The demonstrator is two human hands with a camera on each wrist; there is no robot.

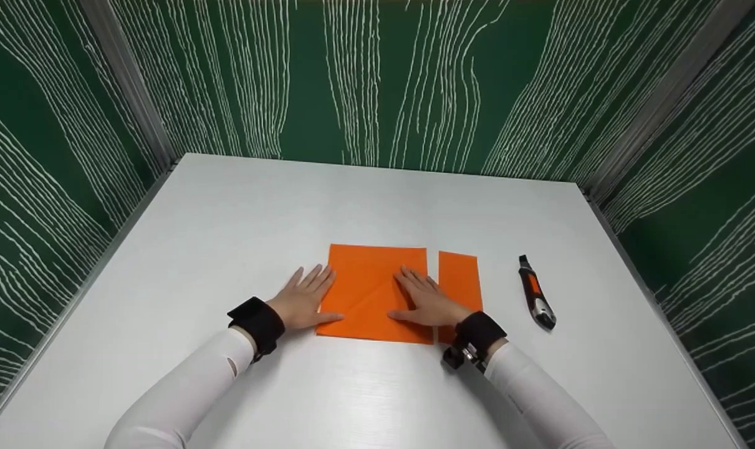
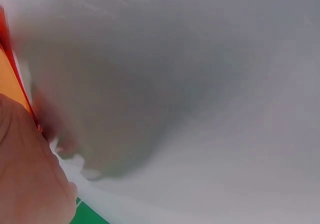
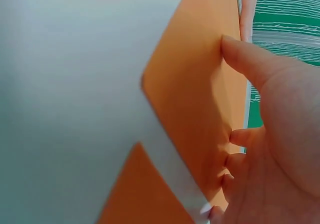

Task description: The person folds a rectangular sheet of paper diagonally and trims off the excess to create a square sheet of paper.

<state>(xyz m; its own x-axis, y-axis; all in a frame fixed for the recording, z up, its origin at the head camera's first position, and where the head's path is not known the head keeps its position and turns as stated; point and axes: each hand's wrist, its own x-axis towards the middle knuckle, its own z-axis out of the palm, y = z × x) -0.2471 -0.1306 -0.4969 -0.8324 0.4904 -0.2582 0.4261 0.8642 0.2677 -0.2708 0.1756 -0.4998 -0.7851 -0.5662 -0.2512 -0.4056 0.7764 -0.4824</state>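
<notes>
A square orange sheet of paper [image 1: 368, 268] lies on the white table, with a faint diagonal crease across it. At its left edge my left hand [image 1: 303, 300] is spread, the thumb and fingertips touching the paper. My right hand [image 1: 428, 299] rests on the sheet's right part, fingers straight and spread, thumb pointing inward. Beside it, across a narrow gap, lies an orange paper strip [image 1: 459, 280], partly covered by the right hand and wrist. In the right wrist view, the right fingertips press on the orange sheet [image 3: 190, 84].
To the right of the strip lies a black utility knife [image 1: 535, 293] with an orange and silver body. The white table [image 1: 259, 199] is bordered by dark green walls [image 1: 302, 81] with pale wavy lines. Black bands with cameras sit on both wrists.
</notes>
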